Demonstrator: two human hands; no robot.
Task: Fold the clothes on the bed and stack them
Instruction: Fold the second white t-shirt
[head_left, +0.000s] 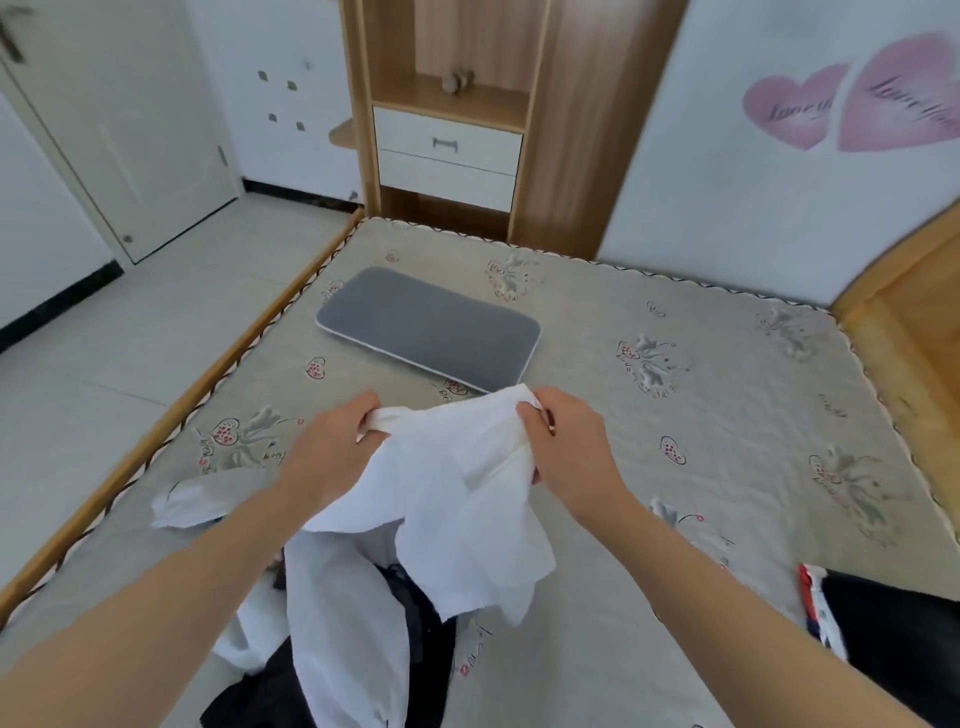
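I hold a white garment (457, 499) up above the bed (701, 415). My left hand (332, 447) grips its upper edge on the left, and my right hand (566, 447) grips the edge on the right. The cloth hangs crumpled between and below both hands. Under it, near the bed's front, lies a heap of more clothes (343, 644), white and dark pieces mixed. Another white piece (187, 501) lies to the left of my left forearm.
A flat grey pillow (426, 332) lies toward the far side of the mattress. A black item with a red and white edge (883, 623) sits at the front right. A wooden cabinet with drawers (447, 150) stands beyond the bed; floor runs along the left.
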